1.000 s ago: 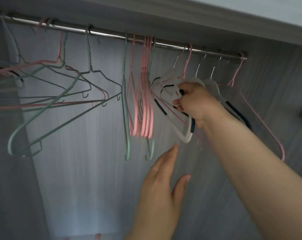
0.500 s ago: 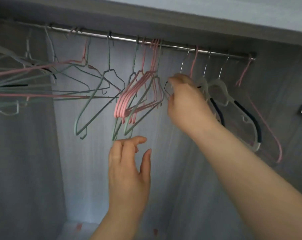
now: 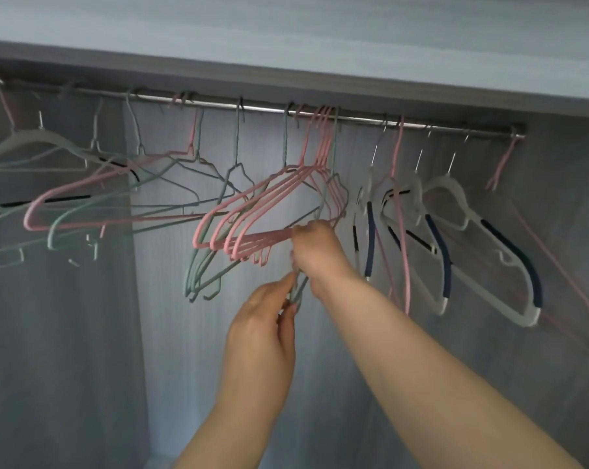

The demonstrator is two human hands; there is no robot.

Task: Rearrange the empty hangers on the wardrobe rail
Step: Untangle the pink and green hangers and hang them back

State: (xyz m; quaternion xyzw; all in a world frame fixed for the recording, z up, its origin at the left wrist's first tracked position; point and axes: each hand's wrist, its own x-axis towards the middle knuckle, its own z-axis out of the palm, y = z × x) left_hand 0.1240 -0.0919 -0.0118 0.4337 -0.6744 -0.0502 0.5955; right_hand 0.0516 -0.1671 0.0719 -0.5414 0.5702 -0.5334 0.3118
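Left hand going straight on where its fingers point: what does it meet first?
The left hand pinches the green hanger wires; beyond them, probably the right hand, though depth is unclear.

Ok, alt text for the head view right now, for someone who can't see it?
Two hands reach up into a wardrobe: the right hand grips the bottom bars of a bunch of pink hangers, the left hand pinches a green wire hanger below it. More hangers, some white, hang along the metal rail.

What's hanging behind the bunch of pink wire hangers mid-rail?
Some grey-green wire hangers, lower corners showing below the pink wire hangers. The right hand covers their right ends.
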